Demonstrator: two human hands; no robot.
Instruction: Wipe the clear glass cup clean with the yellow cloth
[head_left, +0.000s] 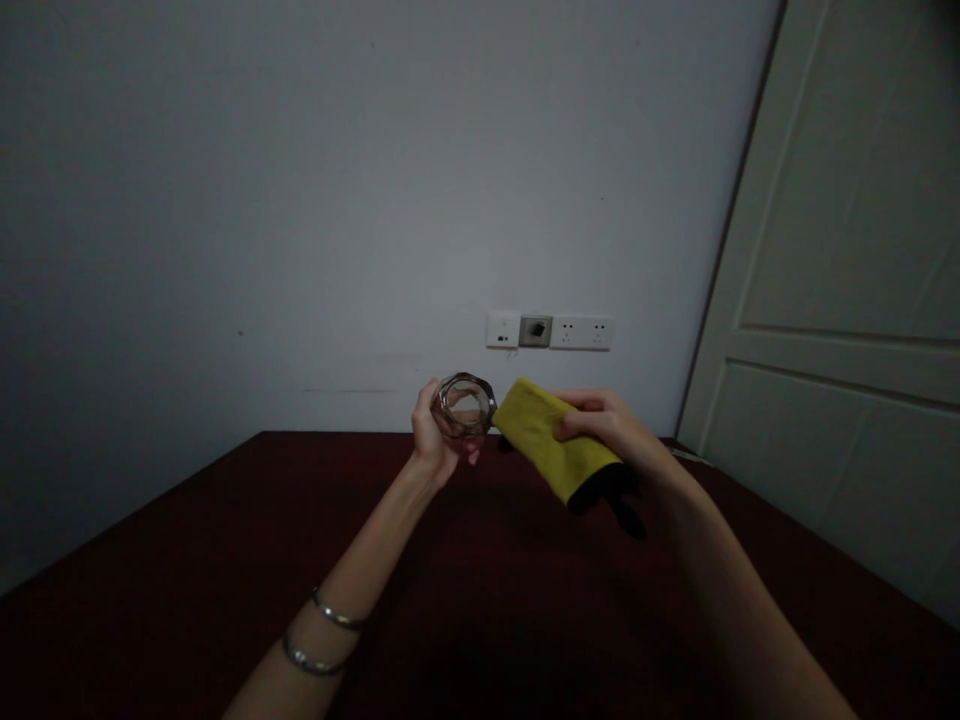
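My left hand is wrapped round a brownish, see-through glass ashtray with a faceted rim, held up on its side above the dark red table so that its round opening faces me. In my right hand is a yellow cloth with a black edge, folded and pinched between thumb and fingers. The cloth's left corner comes right up to the glass rim; whether they touch I cannot tell. Dark parts of the cloth hang below my right hand.
The dark red table reaches back to a pale wall. Sockets and a grey wall plate sit low on that wall. A panelled white door stands at the right. Two silver bangles circle my left forearm.
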